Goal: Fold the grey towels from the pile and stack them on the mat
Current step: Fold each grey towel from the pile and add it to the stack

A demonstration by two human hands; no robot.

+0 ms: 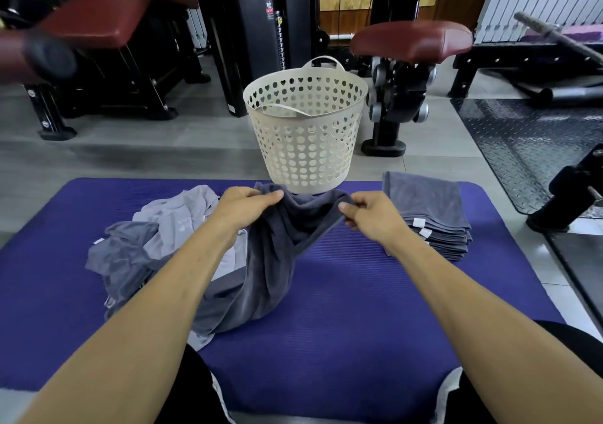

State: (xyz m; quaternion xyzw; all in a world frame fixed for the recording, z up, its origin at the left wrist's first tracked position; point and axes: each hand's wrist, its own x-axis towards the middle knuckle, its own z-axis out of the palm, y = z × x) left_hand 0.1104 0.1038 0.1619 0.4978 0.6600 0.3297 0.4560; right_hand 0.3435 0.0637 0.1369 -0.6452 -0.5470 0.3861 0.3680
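Observation:
A dark grey towel (pixel 277 250) hangs crumpled between my hands above the purple mat (pixel 342 309). My left hand (pixel 241 206) pinches its upper edge on the left, and my right hand (pixel 372 215) pinches the same edge on the right. The towel's lower part drapes down onto the mat and over the pile. A loose pile of light and dark grey towels (pixel 146 247) lies on the mat's left side. At the mat's far right sits a neat stack of folded grey towels (pixel 430 215) with white labels showing.
A cream plastic laundry basket (pixel 306 127) with heart-shaped holes stands on the floor just beyond the mat. Black gym machines with red padded seats (pixel 411 38) fill the background. A black diamond-plate floor panel (pixel 528 143) lies to the right.

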